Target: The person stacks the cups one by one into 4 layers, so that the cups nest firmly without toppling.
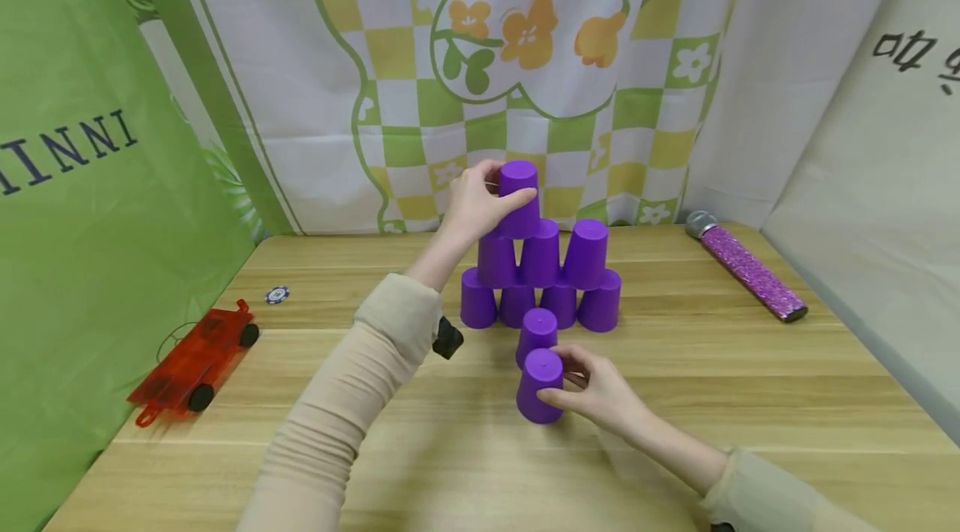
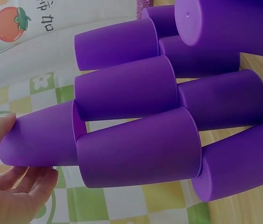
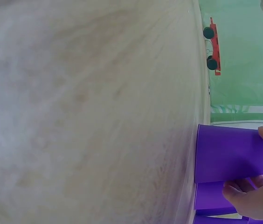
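My left hand (image 1: 477, 200) holds an upside-down purple cup (image 1: 519, 173) by its sides, thumb toward the viewer. In the left wrist view, that cup's (image 2: 43, 135) rim meets the bases of two cups below. Those belong to a row of three upside-down cups (image 1: 586, 255), which stands on a bottom row of several more (image 1: 600, 303). Nearer the viewer, my right hand (image 1: 600, 394) grips another upside-down purple cup (image 1: 538, 399) between thumb and fingers, its rim at the tabletop. Just behind it stands a similar cup (image 1: 537, 336), partly hidden.
A red toy car chassis (image 1: 197, 361) with black wheels lies at the left of the wooden table (image 1: 750, 399), near a poker chip (image 1: 277, 294). On the right lies a glittery pink microphone (image 1: 750, 267). Printed curtains (image 1: 285, 98) enclose the table's back and sides.
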The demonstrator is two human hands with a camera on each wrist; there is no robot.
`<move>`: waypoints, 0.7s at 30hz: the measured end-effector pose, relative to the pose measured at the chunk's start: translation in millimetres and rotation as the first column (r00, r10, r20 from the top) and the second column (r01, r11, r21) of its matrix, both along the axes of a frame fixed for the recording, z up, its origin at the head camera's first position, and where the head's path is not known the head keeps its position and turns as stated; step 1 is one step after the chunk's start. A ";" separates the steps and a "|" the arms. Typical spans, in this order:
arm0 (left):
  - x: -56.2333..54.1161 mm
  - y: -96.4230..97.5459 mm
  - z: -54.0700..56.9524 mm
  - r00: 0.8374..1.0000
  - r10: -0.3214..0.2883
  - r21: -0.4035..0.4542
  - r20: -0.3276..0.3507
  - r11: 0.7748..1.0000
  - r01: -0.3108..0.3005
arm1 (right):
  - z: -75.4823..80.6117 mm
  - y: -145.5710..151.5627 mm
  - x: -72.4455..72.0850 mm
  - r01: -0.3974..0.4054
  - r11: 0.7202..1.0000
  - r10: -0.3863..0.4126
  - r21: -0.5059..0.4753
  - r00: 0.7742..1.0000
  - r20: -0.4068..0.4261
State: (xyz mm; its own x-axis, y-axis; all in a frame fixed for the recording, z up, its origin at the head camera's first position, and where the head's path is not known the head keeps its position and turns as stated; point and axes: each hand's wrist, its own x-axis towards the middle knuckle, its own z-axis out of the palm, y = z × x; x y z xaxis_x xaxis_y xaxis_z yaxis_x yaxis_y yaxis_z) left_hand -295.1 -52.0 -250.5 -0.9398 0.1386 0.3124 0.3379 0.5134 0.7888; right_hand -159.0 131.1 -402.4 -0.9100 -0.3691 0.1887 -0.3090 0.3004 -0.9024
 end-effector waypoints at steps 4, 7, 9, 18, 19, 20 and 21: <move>-0.3 -1.9 -3.4 1.000 -0.006 0.028 0.001 1.000 0.006 | -0.2 0.1 0.5 0.008 1.000 -0.008 -0.003 1.000 0.001; -0.2 -5.9 -6.6 1.000 0.015 0.029 -0.015 0.999 -0.015 | 0.4 0.7 0.9 0.018 1.000 -0.018 -0.009 1.000 0.003; 1.2 -9.2 -8.3 0.999 0.028 0.041 -0.030 0.999 -0.027 | 1.2 1.4 1.3 0.030 0.999 -0.030 -0.013 1.000 0.000; 16.9 -32.6 -19.7 0.993 0.033 0.191 -0.117 0.982 -0.010 | 6.3 13.7 1.1 0.099 0.995 -0.099 -0.015 0.995 -0.001; 18.7 -35.8 -22.3 0.992 0.035 0.202 -0.124 0.979 -0.009 | 7.3 15.9 1.0 0.110 0.994 -0.110 -0.012 0.994 0.002; 20.5 -39.1 -25.0 0.991 0.039 0.205 -0.129 0.979 -0.012 | 8.3 18.3 1.0 0.118 0.993 -0.118 -0.007 0.993 -0.003; 22.3 -42.4 -28.0 0.991 0.041 0.209 -0.129 0.978 -0.013 | 9.3 20.6 1.0 0.129 0.992 -0.129 -0.006 0.992 -0.002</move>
